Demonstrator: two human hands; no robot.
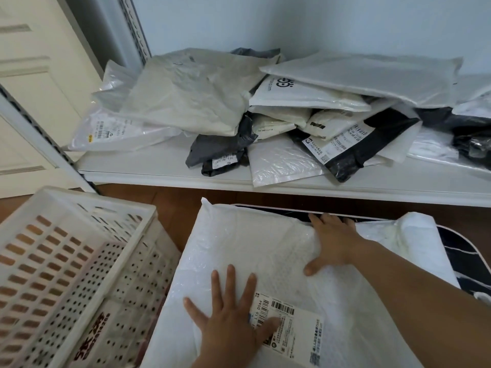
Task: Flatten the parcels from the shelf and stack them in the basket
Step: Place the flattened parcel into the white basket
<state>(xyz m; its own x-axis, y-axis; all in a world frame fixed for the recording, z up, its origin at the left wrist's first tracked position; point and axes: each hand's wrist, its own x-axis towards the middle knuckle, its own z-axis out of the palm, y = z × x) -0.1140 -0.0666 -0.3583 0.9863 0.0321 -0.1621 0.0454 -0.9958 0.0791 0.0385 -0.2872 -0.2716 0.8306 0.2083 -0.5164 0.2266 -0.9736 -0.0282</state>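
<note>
A large white bubble-wrap parcel (249,251) with a barcode label lies on the floor in front of me. My left hand (233,317) presses flat on its near part, fingers spread, thumb on the label. My right hand (332,243) lies on the parcel's far edge, fingers reaching over it, thumb out to the left. A white perforated plastic basket (79,235) stands at the left, beside the parcel. A pile of several white, grey and black parcels (265,107) covers the low white shelf (164,168) ahead.
A dark patterned mat (462,256) shows under the parcel at the right. Brown wooden floor (170,200) runs between shelf and basket. Slotted shelf uprights (39,134) stand at the left, with a cream door (32,62) behind them.
</note>
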